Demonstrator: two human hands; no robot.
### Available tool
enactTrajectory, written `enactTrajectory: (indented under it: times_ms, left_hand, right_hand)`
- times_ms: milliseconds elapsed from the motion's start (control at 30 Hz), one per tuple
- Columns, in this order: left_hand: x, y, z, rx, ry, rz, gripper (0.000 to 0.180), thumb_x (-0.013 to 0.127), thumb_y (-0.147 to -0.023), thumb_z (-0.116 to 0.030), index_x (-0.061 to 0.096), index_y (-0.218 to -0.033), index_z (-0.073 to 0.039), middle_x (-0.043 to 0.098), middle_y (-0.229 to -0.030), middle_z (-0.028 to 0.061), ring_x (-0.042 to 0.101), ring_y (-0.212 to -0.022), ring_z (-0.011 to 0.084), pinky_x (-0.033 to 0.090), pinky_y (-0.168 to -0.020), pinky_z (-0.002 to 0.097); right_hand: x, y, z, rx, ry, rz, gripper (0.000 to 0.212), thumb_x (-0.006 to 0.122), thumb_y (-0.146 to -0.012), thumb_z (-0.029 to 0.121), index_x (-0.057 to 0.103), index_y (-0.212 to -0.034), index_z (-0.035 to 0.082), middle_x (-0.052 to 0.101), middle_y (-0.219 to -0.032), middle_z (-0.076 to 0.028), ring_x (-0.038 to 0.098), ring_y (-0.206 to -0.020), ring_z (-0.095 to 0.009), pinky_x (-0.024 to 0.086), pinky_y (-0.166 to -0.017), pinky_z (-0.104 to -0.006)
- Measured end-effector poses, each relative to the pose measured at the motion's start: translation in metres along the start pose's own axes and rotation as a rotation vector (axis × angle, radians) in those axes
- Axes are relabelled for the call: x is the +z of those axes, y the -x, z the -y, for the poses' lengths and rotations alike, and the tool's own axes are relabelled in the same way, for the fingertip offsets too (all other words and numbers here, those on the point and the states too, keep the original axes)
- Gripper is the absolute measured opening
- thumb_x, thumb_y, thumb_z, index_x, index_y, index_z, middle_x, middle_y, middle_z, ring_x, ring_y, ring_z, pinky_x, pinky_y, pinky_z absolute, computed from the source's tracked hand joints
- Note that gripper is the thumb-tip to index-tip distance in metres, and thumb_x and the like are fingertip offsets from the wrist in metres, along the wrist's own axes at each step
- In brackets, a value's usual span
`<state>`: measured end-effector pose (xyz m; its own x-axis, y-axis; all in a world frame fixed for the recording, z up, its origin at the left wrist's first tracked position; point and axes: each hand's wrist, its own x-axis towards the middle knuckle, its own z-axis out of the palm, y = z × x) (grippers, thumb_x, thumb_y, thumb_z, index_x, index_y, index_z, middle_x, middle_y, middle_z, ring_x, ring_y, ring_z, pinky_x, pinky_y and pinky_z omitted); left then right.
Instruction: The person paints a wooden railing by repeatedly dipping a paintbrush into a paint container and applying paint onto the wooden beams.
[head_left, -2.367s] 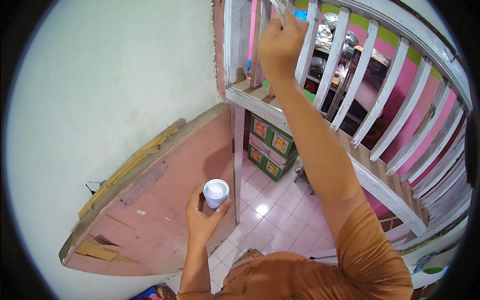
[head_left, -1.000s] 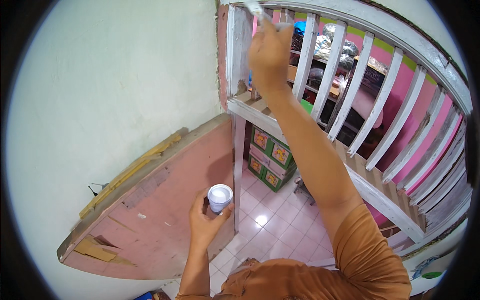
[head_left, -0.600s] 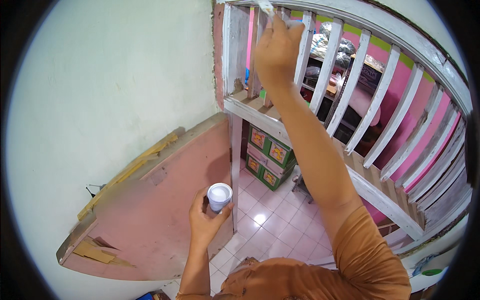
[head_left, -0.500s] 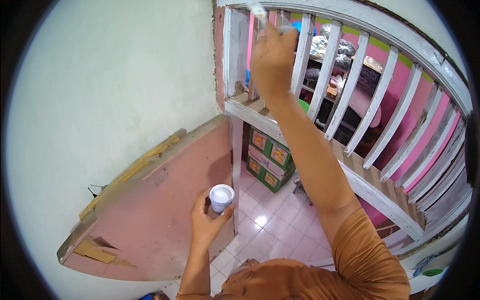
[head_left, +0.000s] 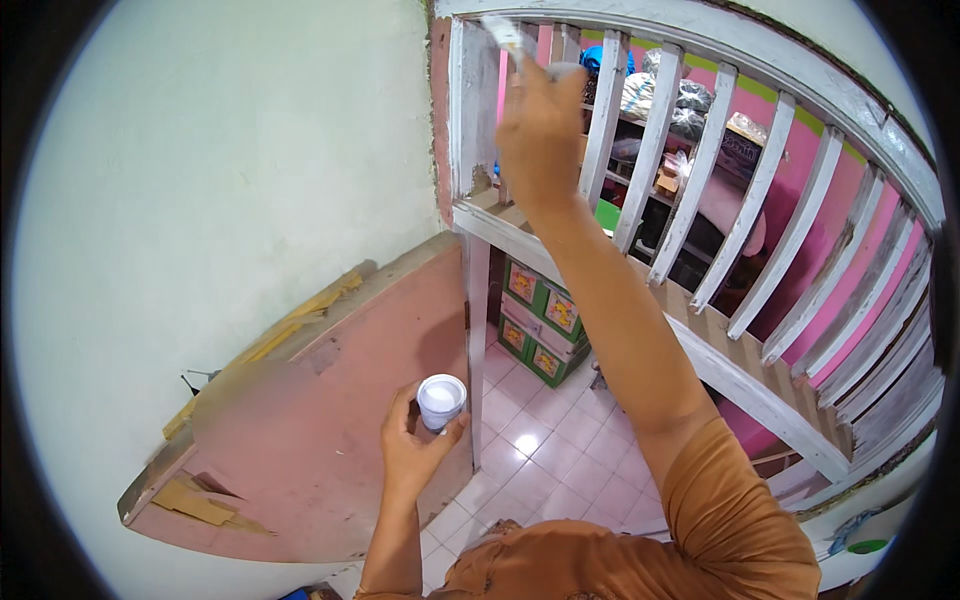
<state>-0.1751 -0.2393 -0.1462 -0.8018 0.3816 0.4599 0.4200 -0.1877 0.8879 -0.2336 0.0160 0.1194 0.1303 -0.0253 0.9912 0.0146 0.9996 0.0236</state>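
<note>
My right hand [head_left: 543, 140] is raised at the top, closed round the handle of a paintbrush [head_left: 504, 36]. The white-tipped bristles, blurred by motion, are at the upper left corner of a slatted wooden frame [head_left: 640, 252] with patchy white paint. Whether they touch the wood I cannot tell. Lower down, my left hand [head_left: 412, 440] grips a small white cup [head_left: 441, 398] from the side. The cup stands about upright with white paint inside, in front of a pink door panel.
The pink door [head_left: 330, 430], its edge torn and splintered, stands open at the left beside a pale wall [head_left: 220, 180]. Behind the slats are shelves with bags and bundles. Below, a green drawer cabinet [head_left: 540, 325] stands on the tiled floor [head_left: 540, 425].
My right hand and the brush have shifted slightly left and down along the frame's corner. The left hand still holds the cup in nearly the same place.
</note>
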Motion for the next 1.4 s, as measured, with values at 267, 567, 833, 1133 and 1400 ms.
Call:
enactTrajectory:
  times_ms: [267, 567, 833, 1133, 1400]
  left_hand:
    - [-0.001, -0.001, -0.006, -0.006, 0.038, -0.015, 0.054, 0.088, -0.077, -0.006, 0.061, -0.123, 0.001, 0.063, -0.113, 0.008, 0.065, -0.107, 0.0189, 0.052, -0.096, 0.0335]
    - [-0.01, 0.0, -0.002, -0.024, 0.017, -0.053, 0.053, 0.089, -0.077, -0.008, 0.061, -0.121, 0.001, 0.064, -0.111, 0.0077, 0.066, -0.106, 0.0189, 0.052, -0.096, 0.0338]
    - [-0.018, 0.002, -0.001, -0.042, 0.013, -0.09, 0.053, 0.089, -0.077, -0.008, 0.062, -0.121, 0.001, 0.063, -0.112, 0.008, 0.066, -0.107, 0.0198, 0.052, -0.096, 0.0341]
    - [-0.016, 0.0, 0.002, -0.038, 0.021, -0.076, 0.054, 0.089, -0.076, -0.009, 0.062, -0.122, 0.001, 0.063, -0.113, 0.0085, 0.066, -0.107, 0.0199, 0.052, -0.096, 0.0344]
    - [-0.016, 0.0, 0.003, -0.014, -0.003, -0.071, 0.053, 0.089, -0.077, -0.008, 0.062, -0.122, 0.002, 0.064, -0.112, 0.008, 0.066, -0.105, 0.0195, 0.052, -0.095, 0.0339]
  right_hand:
    - [0.044, -0.028, -0.025, 0.063, 0.088, 0.136, 0.03, 0.057, -0.096, 0.006, 0.066, -0.123, -0.001, 0.053, -0.109, -0.025, 0.058, -0.103, -0.046, 0.049, -0.09, -0.0516]
    - [0.063, -0.025, -0.009, 0.087, 0.056, 0.178, 0.031, 0.058, -0.095, 0.007, 0.066, -0.124, 0.001, 0.053, -0.113, -0.027, 0.059, -0.104, -0.045, 0.051, -0.088, -0.0529]
    - [0.055, -0.02, -0.008, 0.192, 0.057, 0.108, 0.029, 0.057, -0.096, 0.009, 0.066, -0.122, 0.001, 0.053, -0.112, -0.026, 0.06, -0.099, -0.045, 0.051, -0.088, -0.0528]
    - [0.069, -0.028, -0.014, 0.323, -0.028, 0.127, 0.031, 0.055, -0.101, 0.015, 0.065, -0.122, -0.005, 0.057, -0.114, -0.03, 0.062, -0.1, -0.044, 0.051, -0.089, -0.0508]
    - [0.075, -0.008, -0.003, 0.321, -0.165, -0.03, 0.035, 0.054, -0.102, 0.019, 0.068, -0.12, -0.007, 0.064, -0.095, -0.028, 0.062, -0.095, -0.045, 0.051, -0.085, -0.0482]
